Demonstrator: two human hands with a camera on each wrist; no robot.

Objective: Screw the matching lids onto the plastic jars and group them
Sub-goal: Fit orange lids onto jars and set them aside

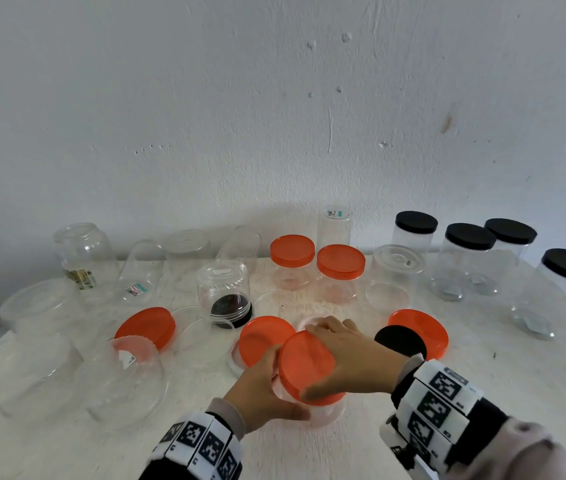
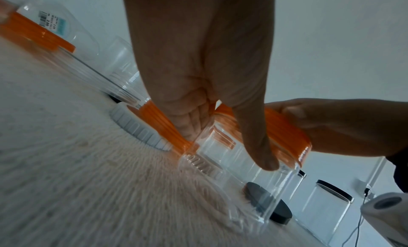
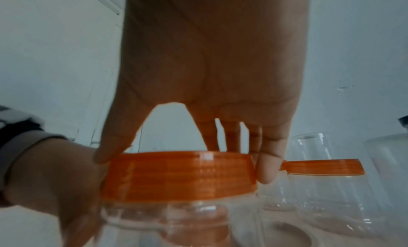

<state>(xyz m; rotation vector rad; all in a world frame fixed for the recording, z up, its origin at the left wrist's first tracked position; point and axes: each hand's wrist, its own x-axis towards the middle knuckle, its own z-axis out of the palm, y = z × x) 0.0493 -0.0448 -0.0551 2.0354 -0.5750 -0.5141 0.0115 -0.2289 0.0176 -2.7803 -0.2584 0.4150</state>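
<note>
A small clear plastic jar stands near the front middle of the white table. An orange lid sits on its mouth, slightly tilted in the head view. My left hand grips the jar body just under the lid, thumb on the near side. My right hand comes from above, with thumb and fingers curled round the lid's rim. The left wrist view shows my left hand wrapped round the jar below the lid. The right wrist view shows my right hand pinching the ribbed lid above the jar neck.
Loose orange lids and a black lid lie just behind my hands. Two orange-capped jars stand mid-back, black-lidded jars at back right. Open clear jars crowd the left; a wall is behind.
</note>
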